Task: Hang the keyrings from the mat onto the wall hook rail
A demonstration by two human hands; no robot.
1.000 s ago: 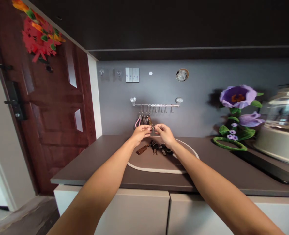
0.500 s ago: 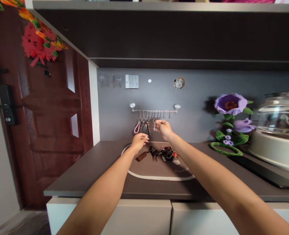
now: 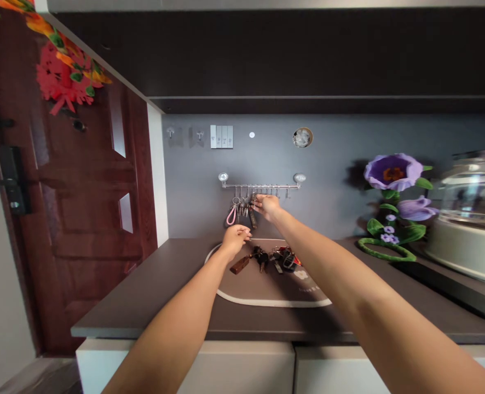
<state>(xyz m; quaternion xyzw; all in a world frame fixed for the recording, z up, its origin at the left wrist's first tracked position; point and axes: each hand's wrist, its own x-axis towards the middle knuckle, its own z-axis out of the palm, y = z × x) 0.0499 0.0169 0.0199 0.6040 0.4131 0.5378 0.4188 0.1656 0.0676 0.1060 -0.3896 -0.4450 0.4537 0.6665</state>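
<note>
A clear hook rack (image 3: pixel 263 186) is fixed to the grey wall. Several keys (image 3: pixel 244 209) hang from its left hooks, along with a pink strap loop (image 3: pixel 231 214) and a dark tag (image 3: pixel 253 219). My right hand (image 3: pixel 267 207) is up at the rack, closed in a pinch on a key ring, just right of the hanging keys. My left hand (image 3: pixel 236 239) hovers below them with its fingertips together; anything between them is too small to make out. Beneath, a brown mat (image 3: pixel 259 290) bears a brown fob (image 3: pixel 240 265), a dark key bunch (image 3: pixel 261 257) and another key bunch (image 3: pixel 286 259).
Purple artificial flowers (image 3: pixel 394 174) stand on the right of the counter (image 3: pixel 144 295), beside a black flat object (image 3: pixel 448 289) and a white appliance with a clear cover (image 3: pixel 464 241). A dark shelf (image 3: pixel 267 54) overhangs the wall. A red-brown door (image 3: pixel 82 219) is at left.
My right hand has moved left and slightly up with the key ring, to the hooks beside the hanging keys. My left hand has stayed nearly in place. The view has shifted slightly.
</note>
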